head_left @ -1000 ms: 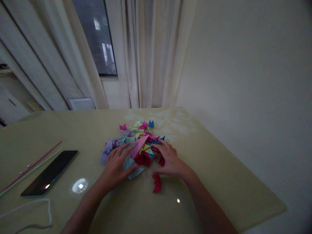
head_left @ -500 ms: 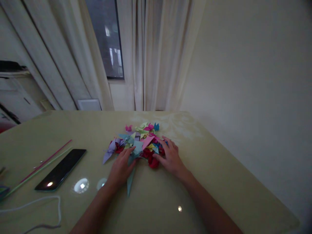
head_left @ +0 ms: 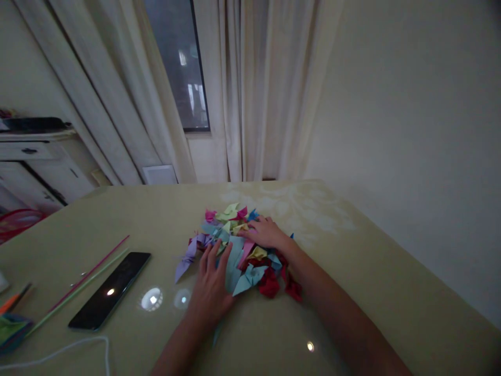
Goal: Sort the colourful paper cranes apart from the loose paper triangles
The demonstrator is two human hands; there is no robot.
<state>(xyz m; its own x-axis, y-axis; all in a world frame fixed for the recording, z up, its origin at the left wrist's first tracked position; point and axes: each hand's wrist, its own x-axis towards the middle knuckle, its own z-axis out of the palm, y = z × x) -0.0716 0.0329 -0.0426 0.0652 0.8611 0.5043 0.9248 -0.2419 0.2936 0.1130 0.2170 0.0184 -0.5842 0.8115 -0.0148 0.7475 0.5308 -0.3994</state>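
Note:
A pile of folded paper pieces, likely origami, in several colours lies on the table (head_left: 376,292). My left hand (head_left: 213,282) rests at its near left edge, fingers spread over a light-blue paper piece (head_left: 235,258). Reaching across the pile's far right side, my right hand (head_left: 264,232) has its fingers stretched out over yellow and pink pieces. A purple folded piece (head_left: 188,261) sticks out at the left. Red folded pieces (head_left: 269,284) lie at the near right, below my right forearm. What is under my palms is hidden.
Left of the pile lies a black phone (head_left: 111,290), with a pink stick (head_left: 92,269) and a green stick (head_left: 78,292) beside it. A white cable (head_left: 78,343) runs at the front left. Curtains (head_left: 266,94) and a wall (head_left: 410,130) stand behind.
My right hand has moved from the pile's right side to its far part. My left hand has shifted with its fingers more spread. More red and light-blue pieces show in front. The view has turned slightly left.

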